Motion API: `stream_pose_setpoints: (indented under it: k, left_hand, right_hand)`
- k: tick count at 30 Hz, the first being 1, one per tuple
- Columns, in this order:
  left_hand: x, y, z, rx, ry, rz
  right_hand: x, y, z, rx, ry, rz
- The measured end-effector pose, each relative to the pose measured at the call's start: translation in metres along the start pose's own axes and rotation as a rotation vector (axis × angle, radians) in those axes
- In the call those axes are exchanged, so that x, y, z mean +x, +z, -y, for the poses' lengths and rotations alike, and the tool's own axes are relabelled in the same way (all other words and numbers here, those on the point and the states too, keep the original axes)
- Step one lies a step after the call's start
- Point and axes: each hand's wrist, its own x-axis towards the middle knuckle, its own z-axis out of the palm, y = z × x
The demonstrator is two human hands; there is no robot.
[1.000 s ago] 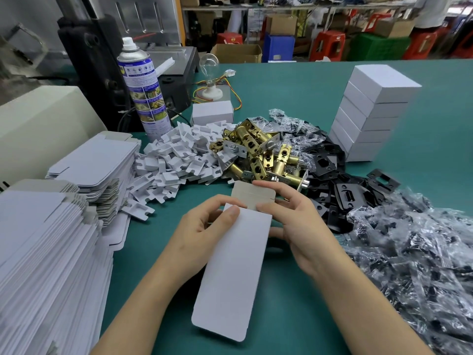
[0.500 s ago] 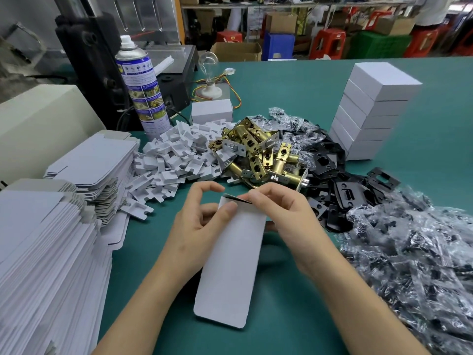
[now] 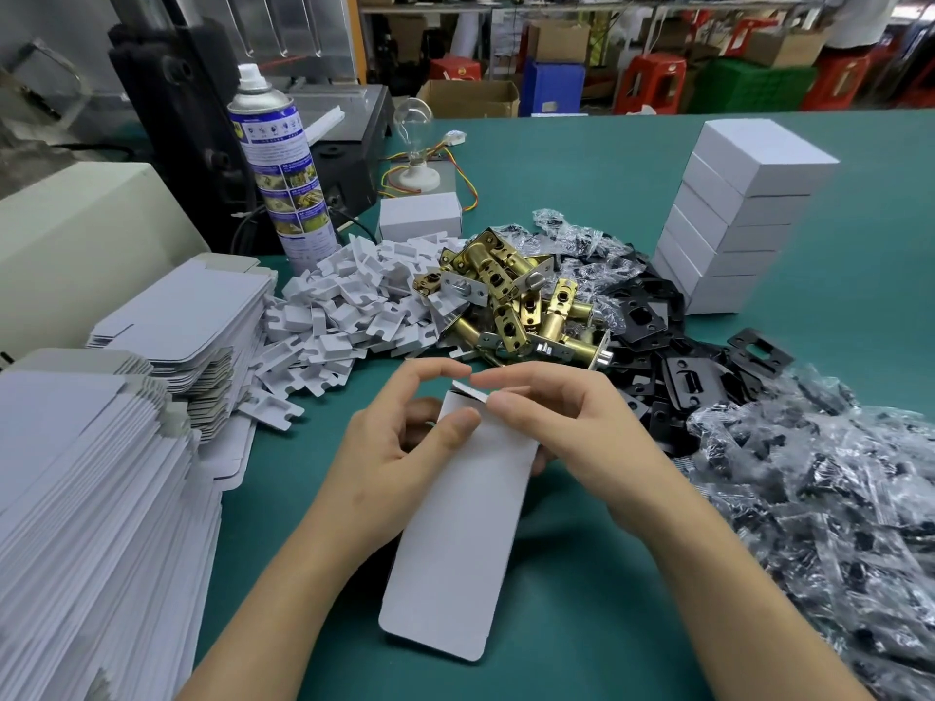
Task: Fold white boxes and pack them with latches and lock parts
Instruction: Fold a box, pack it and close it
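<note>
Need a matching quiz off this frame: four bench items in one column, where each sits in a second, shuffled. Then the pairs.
Items:
1. spray can
2. stack of white boxes
3. brass latches
4. flat box

Places:
A. heaped mid-table
B. held by the left hand and right hand
C. upright, back left
D. piled high, back right

Pairs: 1-C; 2-D; 3-A; 4-B
</note>
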Motion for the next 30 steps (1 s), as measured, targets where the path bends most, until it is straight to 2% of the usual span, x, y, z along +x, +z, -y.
stream_pose_setpoints:
  k: [7,17,30]
  left_hand:
    - [-0.0003,-0.0007,-0.001,-0.023,-0.023,0.041]
    - [-0.0007,-0.0018,-0.0018,0.028,-0.003,0.107]
    - [-0.0025,-0.0004,0.0029,-0.009,-0.073,0.244]
  right_hand:
    - [-0.0001,-0.0047,-0.0002,-0.034,0.011,-0.007]
    - [-0.0005,-0.0081,0.0003,0.133,0.076,0.045]
    - [-0.0018,-0.0001,0.0004,0.066,0.16,0.056]
